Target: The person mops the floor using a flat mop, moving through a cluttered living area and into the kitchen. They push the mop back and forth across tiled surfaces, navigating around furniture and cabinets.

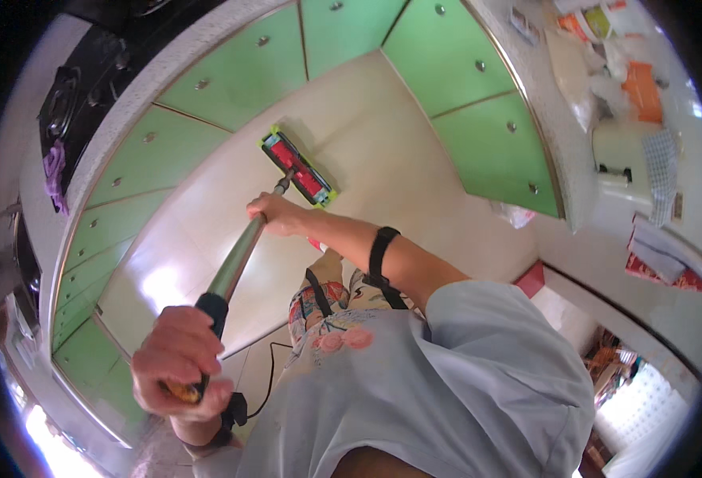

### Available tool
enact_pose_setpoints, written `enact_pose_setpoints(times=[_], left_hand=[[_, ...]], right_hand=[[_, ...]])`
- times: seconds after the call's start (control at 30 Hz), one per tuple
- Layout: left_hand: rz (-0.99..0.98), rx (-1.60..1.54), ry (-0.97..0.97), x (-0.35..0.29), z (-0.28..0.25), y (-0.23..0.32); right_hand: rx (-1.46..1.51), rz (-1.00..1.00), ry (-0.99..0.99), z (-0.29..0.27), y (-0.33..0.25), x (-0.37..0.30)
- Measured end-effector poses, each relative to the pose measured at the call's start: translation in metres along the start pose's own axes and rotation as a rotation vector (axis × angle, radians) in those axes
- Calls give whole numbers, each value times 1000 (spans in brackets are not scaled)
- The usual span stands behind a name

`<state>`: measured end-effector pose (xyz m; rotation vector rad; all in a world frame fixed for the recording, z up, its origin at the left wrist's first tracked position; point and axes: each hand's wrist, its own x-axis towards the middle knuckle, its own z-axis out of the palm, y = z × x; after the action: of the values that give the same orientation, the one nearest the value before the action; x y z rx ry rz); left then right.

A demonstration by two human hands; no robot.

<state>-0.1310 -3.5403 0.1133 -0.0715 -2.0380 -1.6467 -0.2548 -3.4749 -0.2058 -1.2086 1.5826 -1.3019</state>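
Note:
A long mop slants across the view, its silvery pole (241, 256) running from my body out to the floor. Around the dark end of the handle wraps my left hand (179, 366), closed, close to me on the left. Farther down the pole, just above where it joins the head, my right hand (277, 215) is also closed on it. The wide mop head (298, 166), red and black with lime-green ends, rests on the pale floor (367, 135) ahead of me. Its underside is hidden.
Light-green cabinets (231, 84) line the far and left sides, with more green drawers (502, 147) on the right. A black stove (96, 80) stands on the left counter. Packages and cloths (660, 171) lie on the right. A plastic bag (512, 213) sits at the cabinet's foot.

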Motion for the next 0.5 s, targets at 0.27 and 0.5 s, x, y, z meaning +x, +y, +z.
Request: enact_pose_setpoints(times=[0.27, 0.5], left_hand=[[-33, 67, 104, 28, 30, 26], [-87, 76, 20, 102, 124, -31]], right_hand=[[-111, -137, -85, -86, -24, -7], [-147, 15, 21, -228, 49, -45]])
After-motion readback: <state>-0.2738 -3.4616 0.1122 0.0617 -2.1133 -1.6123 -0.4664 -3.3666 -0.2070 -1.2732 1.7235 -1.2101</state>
